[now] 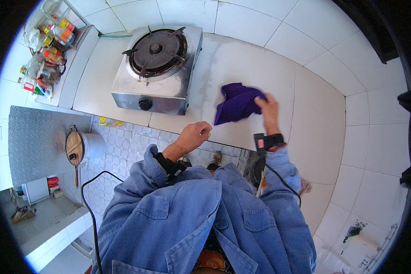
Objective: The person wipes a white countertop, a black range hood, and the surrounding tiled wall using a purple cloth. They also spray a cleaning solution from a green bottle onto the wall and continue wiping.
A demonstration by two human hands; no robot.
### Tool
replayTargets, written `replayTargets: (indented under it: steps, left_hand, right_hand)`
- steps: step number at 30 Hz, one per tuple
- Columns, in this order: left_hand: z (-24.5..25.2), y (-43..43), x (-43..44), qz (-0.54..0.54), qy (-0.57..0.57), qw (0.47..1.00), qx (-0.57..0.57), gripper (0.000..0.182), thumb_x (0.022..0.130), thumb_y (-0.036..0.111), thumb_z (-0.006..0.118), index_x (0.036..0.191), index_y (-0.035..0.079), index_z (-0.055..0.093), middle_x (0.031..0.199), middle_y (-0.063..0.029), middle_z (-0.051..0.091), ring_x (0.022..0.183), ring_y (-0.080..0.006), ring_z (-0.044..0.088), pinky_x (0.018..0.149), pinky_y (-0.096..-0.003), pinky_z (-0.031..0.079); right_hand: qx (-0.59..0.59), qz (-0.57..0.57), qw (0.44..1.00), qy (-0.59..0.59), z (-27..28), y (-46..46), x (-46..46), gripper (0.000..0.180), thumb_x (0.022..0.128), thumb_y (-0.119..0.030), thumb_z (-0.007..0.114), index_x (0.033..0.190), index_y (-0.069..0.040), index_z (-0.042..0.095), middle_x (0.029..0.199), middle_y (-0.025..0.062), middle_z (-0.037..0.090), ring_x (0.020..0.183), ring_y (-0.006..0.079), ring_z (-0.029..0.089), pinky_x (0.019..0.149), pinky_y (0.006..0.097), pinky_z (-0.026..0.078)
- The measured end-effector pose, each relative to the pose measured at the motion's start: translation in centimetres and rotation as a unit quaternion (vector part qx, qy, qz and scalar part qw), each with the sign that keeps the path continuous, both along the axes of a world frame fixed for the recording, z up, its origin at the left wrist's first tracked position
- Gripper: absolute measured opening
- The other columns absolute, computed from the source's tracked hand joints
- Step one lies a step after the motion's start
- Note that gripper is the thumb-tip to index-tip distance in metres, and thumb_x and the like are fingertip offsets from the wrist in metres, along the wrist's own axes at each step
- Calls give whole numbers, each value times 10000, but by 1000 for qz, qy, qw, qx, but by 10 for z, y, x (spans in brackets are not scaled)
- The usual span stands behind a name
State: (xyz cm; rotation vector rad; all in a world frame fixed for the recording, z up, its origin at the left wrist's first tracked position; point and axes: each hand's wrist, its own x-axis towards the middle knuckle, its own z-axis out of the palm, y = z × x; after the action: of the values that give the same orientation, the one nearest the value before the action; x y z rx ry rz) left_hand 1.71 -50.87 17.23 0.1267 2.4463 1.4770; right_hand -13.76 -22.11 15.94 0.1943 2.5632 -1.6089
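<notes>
My right hand [270,110] grips the right end of a purple cloth [239,102], which is bunched and folded over the pale tiled countertop [315,137]. Slight blur surrounds the fingers and the cloth's edge. Near the counter's front edge, my left hand [194,135] is loosely curled with nothing seen in it. To the left of the cloth stands a single-burner steel gas stove [154,89], with a black knob [145,102] on its front. Whether the cloth lies flat against the counter or is slightly lifted, I cannot tell.
Sauce bottles and spice jars [53,56] crowd a ledge at the far left. Below, a white bucket with a wooden lid [76,147] stands beside a grey panel [44,144]. White wall tiles [246,20] border the counter. A black cable [90,202] hangs by my left arm.
</notes>
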Motion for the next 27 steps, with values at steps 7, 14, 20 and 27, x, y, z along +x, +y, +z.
replayTargets:
  steps: [7,14,20,27]
  left_hand:
    - [-2,-14,21,30,-1,1000,8,192,870,137,641,1019,17,655,948,-175,686,845,-337,664,750,-388,527]
    - [-8,-26,42,45,-34,998,9,208,870,135,647,1035,9,654,979,-177,689,869,-343,668,779,-400,533]
    - [-10,-37,47,57,-50,997,16,216,866,135,659,1042,10,653,986,-179,689,894,-365,667,791,-401,537]
    - [-13,-46,47,71,-69,995,21,209,875,125,656,1049,11,654,983,-180,693,901,-355,676,789,-392,545]
  right_hand:
    - [-33,24,973,226,43,9,-45,285,815,-169,769,1059,-42,690,1061,86,681,957,193,629,856,315,500]
    - [320,273,870,257,-85,-110,28,369,672,-180,772,1021,-134,661,1391,104,548,1316,373,443,1023,590,365]
    - [318,380,796,349,-96,-142,63,330,727,-161,713,1043,-112,635,1306,70,600,1234,314,514,973,514,397]
    - [54,44,996,-48,-29,-46,-46,292,899,-252,702,1080,-26,669,955,44,702,848,200,667,751,332,525]
